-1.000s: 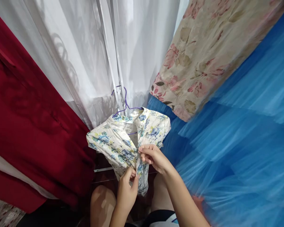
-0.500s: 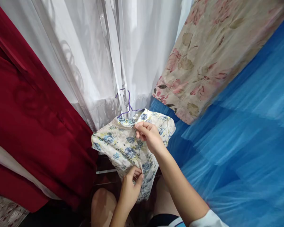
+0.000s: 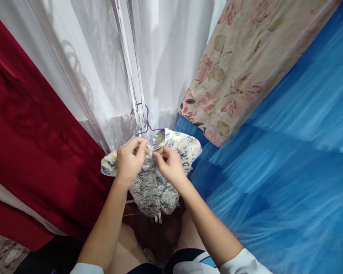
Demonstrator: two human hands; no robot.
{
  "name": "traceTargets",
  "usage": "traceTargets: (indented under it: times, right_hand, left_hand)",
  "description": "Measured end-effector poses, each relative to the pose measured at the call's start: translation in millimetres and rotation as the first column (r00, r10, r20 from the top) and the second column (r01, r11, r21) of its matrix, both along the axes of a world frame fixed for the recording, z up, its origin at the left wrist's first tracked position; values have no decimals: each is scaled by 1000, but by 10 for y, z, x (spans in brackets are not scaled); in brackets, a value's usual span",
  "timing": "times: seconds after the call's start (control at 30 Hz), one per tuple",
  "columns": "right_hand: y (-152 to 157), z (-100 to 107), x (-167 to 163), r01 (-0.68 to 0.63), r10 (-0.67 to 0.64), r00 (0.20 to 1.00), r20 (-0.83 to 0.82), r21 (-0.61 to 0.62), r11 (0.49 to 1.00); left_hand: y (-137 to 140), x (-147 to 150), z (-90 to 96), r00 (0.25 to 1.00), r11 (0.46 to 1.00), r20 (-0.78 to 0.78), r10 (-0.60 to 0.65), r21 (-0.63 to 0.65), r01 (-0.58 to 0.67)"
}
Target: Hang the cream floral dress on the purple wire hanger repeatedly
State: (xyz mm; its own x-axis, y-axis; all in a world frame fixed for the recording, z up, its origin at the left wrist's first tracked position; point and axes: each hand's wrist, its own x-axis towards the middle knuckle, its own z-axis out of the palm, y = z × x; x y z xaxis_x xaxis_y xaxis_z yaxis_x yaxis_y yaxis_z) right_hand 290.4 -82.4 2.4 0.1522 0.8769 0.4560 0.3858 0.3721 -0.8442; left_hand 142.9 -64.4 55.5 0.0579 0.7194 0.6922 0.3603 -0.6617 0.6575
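Observation:
A short-sleeved shirt, white with blue flowers, hangs on a purple hanger that is hooked on a white metal stand. My left hand pinches the left front edge just under the collar. With thumb and finger, my right hand grips the opposite edge at the neck opening. The two hands are close together, and the front is parted a little between them. My fingers cover part of the collar, and any button there is too small to make out.
Behind the shirt falls a white curtain. Red cloth hangs on the left. To the right are a beige floral cloth and layered blue tulle. My legs are below the shirt.
My left hand has moved up from the shirt's lower front to the collar, beside my right hand. The shirt's lower part has swung away from me, and the view has shifted slightly.

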Motion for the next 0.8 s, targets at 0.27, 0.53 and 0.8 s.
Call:
traceTargets:
  times: [0.27,0.53,0.8]
  right_hand:
    - [-372,-582,-261,-243,207,954,-218,-151,958]
    - [-455,-1195,-48,-171,66,913,-404,-229,958]
    - [-662,-1993,1000,229,-300,944,-137,-383,895]
  left_hand:
    - [564,-1195,-490,738,971,633,234,-194,-141]
    - [399,-883,-1995,668,819,653,357,-562,112]
    - [-180,-176,-1750,814,725,547,-196,-478,496]
